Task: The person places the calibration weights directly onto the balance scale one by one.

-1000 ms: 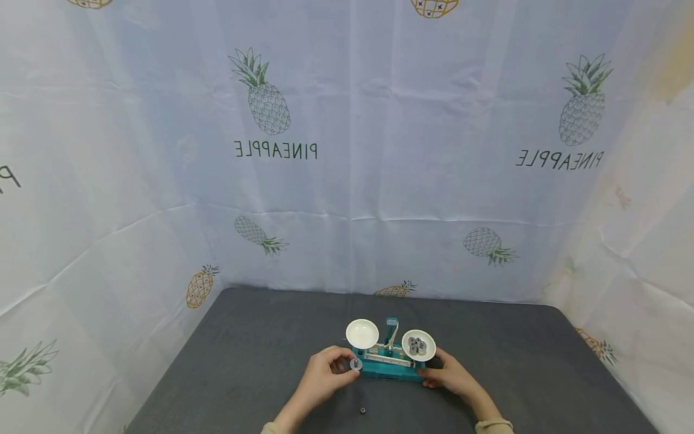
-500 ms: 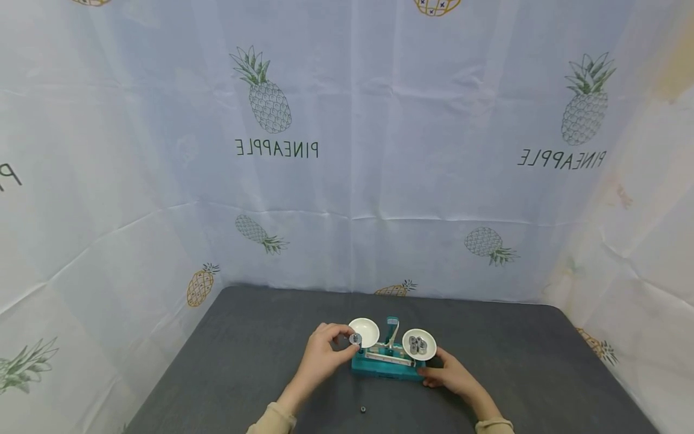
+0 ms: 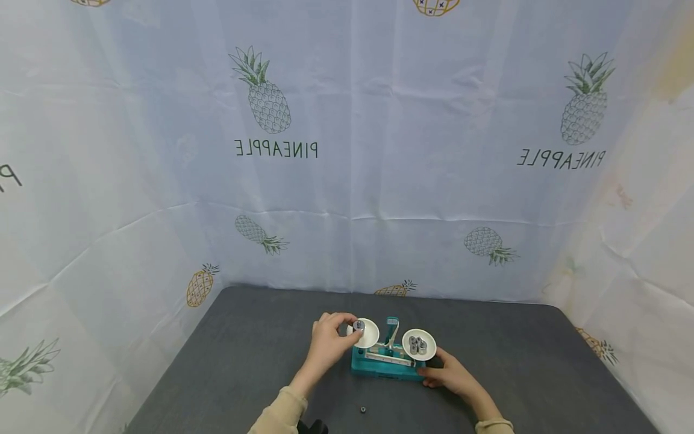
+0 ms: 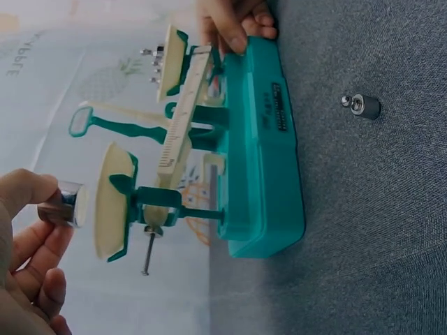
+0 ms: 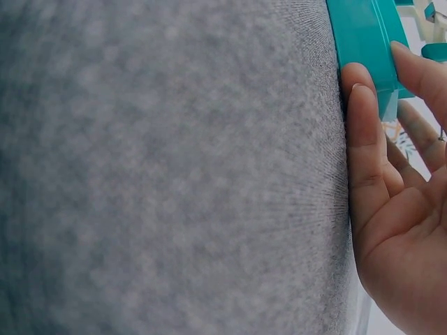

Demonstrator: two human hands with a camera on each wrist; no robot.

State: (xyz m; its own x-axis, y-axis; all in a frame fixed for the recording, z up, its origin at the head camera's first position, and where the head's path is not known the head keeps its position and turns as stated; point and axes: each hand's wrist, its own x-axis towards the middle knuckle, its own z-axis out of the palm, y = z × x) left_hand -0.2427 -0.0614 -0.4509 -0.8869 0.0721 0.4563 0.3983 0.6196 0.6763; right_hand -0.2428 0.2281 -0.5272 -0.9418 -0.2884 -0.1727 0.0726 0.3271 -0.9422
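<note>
A teal balance scale (image 3: 385,369) with two cream pans stands on the table. My left hand (image 3: 327,342) pinches a shiny cylindrical metal weight (image 4: 64,204) between thumb and fingers. In the left wrist view that weight hangs just over the left pan (image 4: 113,209), with a small gap between them. Several metal weights (image 3: 417,345) stand in the right pan (image 3: 431,346). At the right end of the base, my right hand (image 3: 454,378) grips the scale, the thumb (image 5: 417,66) on its top and fingers against its side.
A small metal weight with a knob (image 4: 366,106) lies on the dark grey tabletop (image 3: 271,325), in front of the scale. Behind the table hangs a pale curtain (image 3: 379,181) printed with pineapples. Part of a black object (image 3: 312,427) shows beside the left sleeve.
My left hand has carried the pinched weight up and away from the front left of the base to above the left pan. The right hand has kept its place.
</note>
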